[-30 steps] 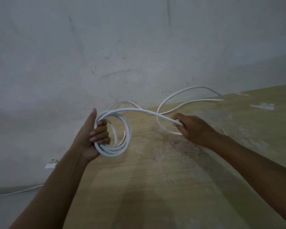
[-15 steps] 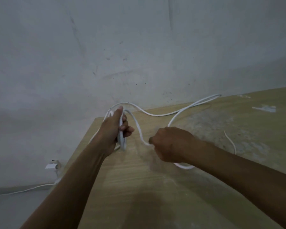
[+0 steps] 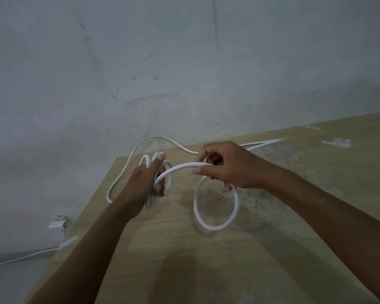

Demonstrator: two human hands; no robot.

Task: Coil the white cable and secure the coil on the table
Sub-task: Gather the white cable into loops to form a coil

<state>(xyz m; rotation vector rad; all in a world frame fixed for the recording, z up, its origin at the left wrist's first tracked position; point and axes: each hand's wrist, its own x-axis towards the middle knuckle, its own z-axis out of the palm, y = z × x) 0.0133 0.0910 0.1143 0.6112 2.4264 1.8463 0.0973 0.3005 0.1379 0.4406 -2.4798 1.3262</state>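
My left hand (image 3: 144, 183) grips a bundle of white cable coils (image 3: 169, 172), held upright above the wooden table (image 3: 206, 260) near its far left corner. From the coil a strand of the white cable (image 3: 180, 166) runs right into my right hand (image 3: 226, 165), which pinches it between thumb and fingers. Below my right hand a loose loop (image 3: 215, 224) of the cable hangs down toward the tabletop. Another slack stretch (image 3: 127, 163) bows out past the table's left edge, and the rest (image 3: 263, 143) trails away along the far edge to the right.
A grey wall (image 3: 184, 62) stands right behind the table. A white plug or socket block (image 3: 57, 223) with a thin white wire (image 3: 26, 256) lies on the floor to the left. White scuff marks (image 3: 336, 142) spot the far right of the tabletop.
My right hand has risen and moved closer to the left hand, drawing a new loop of cable that now hangs below it. The left hand stays clamped on the coil.
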